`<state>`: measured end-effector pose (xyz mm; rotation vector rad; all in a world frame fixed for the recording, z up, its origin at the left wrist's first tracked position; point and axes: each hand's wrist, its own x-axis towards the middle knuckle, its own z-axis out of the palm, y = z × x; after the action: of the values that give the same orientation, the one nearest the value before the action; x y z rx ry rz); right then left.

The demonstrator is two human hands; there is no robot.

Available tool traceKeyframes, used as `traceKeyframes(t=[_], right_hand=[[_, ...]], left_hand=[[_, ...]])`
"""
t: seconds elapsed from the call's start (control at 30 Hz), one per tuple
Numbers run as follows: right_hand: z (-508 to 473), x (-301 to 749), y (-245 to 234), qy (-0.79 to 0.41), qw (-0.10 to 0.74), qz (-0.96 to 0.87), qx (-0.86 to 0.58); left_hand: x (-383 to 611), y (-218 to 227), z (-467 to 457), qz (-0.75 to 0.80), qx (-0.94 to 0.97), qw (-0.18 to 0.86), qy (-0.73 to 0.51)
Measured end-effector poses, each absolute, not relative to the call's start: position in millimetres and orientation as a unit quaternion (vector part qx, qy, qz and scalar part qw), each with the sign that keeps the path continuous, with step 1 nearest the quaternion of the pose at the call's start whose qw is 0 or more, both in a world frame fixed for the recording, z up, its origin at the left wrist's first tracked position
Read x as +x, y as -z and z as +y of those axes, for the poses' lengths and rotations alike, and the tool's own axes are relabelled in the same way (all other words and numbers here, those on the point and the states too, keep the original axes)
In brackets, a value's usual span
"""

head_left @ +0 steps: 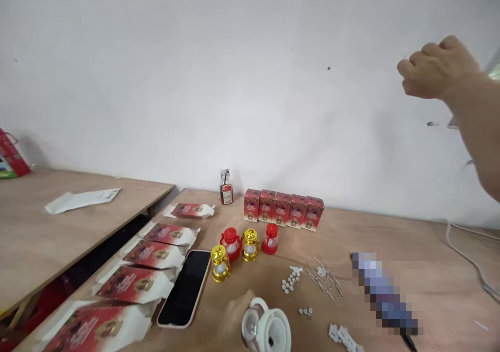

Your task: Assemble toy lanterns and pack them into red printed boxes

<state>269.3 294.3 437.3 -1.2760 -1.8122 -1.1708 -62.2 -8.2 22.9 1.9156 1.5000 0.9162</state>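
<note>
Right hand (437, 70) is up in front of the wall (219, 76), fingers curled in together, can't see if anything's tucked inside. Left hand (239, 310) is just a blur beside the clear-and-white lantern piece (276, 325) near the front; can't tell if it's gripping. Red boxes (282, 209) have pale lettering, way too tiny to read, same for the bottle's (225, 186) label (227, 192).

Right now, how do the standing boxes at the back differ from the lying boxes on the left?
The standing boxes are upright, while the lying boxes are down on the table.
The lying boxes have white flaps spread out; the standing boxes show none.
The standing boxes line the wall; the lying boxes follow the left table edge.
Both groups number five, with red printed fronts.
</note>
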Motion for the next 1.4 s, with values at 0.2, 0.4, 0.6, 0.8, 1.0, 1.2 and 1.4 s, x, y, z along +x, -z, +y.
traceKeyframes(t=[0.2, 0.4, 0.6, 0.8, 1.0, 1.2, 1.4], right_hand=[[303.2, 247.0, -439.0, 0.669, 0.132, -0.674, -0.285], [316.5, 184.6, -434.1, 0.639, 0.117, -0.744, -0.152], [329.0, 148.1, -409.4, 0.619, 0.114, -0.773, -0.081], [323.2, 172.2, -370.8, 0.624, 0.049, -0.768, -0.136], [311.6, 214.7, -336.5, 0.545, 0.002, -0.812, -0.211], [311.0, 243.5, -303.3, 0.402, 0.044, -0.881, -0.244], [286.2, 220.8, -262.4, 0.284, 0.119, -0.923, -0.233]], left_hand=[[-94.9, -62.2, 25.4, 0.378, 0.920, 0.062, -0.086], [-90.4, -50.4, 39.8, 0.300, 0.954, -0.002, -0.018], [-89.6, -40.8, 44.4, 0.240, 0.971, 0.003, -0.015], [-77.3, -8.1, 30.9, 0.252, 0.956, 0.112, -0.100], [-70.6, -6.9, 21.9, 0.365, 0.864, 0.289, -0.191], [-58.5, -15.6, 18.8, 0.433, 0.772, 0.371, -0.279], [-20.9, -3.1, 21.5, 0.560, 0.577, 0.386, -0.452]])
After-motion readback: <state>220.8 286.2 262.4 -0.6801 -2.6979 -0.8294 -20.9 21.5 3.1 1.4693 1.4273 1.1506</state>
